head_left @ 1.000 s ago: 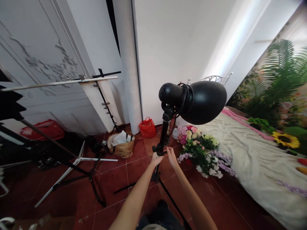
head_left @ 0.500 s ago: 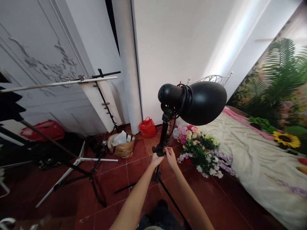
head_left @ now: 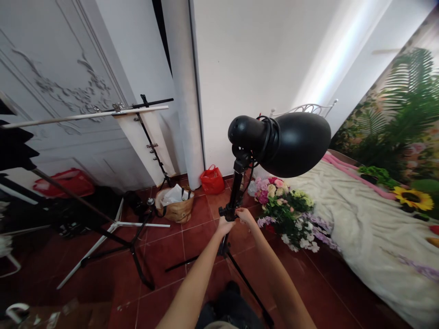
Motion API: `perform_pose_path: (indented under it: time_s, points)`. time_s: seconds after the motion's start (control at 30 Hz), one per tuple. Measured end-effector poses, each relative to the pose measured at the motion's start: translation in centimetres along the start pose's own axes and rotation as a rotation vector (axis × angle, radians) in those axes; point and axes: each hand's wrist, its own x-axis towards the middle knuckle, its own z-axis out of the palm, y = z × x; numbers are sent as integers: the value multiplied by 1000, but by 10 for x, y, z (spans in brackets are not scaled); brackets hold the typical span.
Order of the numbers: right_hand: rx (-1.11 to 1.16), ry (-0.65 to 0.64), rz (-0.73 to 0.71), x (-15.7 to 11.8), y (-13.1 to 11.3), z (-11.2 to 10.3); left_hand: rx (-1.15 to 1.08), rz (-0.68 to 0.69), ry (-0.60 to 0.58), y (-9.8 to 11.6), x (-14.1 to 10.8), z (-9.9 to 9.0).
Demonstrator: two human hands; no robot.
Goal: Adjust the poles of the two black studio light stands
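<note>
Directly before me stands a black light stand (head_left: 235, 189), carrying a studio lamp with a large black reflector (head_left: 297, 144). A black cable (head_left: 270, 139) is coiled round the lamp's neck. My left hand (head_left: 225, 225) is closed round the pole just under the stand's collar (head_left: 227, 213). On the collar's right side, the fingers of my right hand (head_left: 244, 214) are bent and pinched against it; the small part between them is hidden. The stand's legs (head_left: 245, 283) spread on the floor near my feet.
At right, a bouquet of artificial flowers (head_left: 291, 210) lies beside a bed with a cream blanket (head_left: 363, 228). Left are a woven basket (head_left: 176, 209), a red bag (head_left: 212, 180), another stand (head_left: 132, 246) with white and black legs, and a white crossbar (head_left: 82, 117).
My right hand's fingers have turned and curled in closer at the collar. My left hand keeps its grip on the pole. The view has shifted slightly.
</note>
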Motion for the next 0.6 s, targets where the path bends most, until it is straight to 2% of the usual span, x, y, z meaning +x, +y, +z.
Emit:
perform_pose_path:
  time_s: [0.2, 0.37, 0.5, 0.6]
  points:
    - [33, 63, 45, -6, 6, 3, -33, 46, 5, -8, 3, 3]
    - [63, 104, 57, -18, 16, 9, -86, 31, -34, -2, 1, 5]
    - [78, 134, 15, -28, 17, 9, -88, 40, -39, 2, 0, 5]
    - [63, 138, -73, -37, 17, 7, -89, 36, -37, 0, 1, 5]
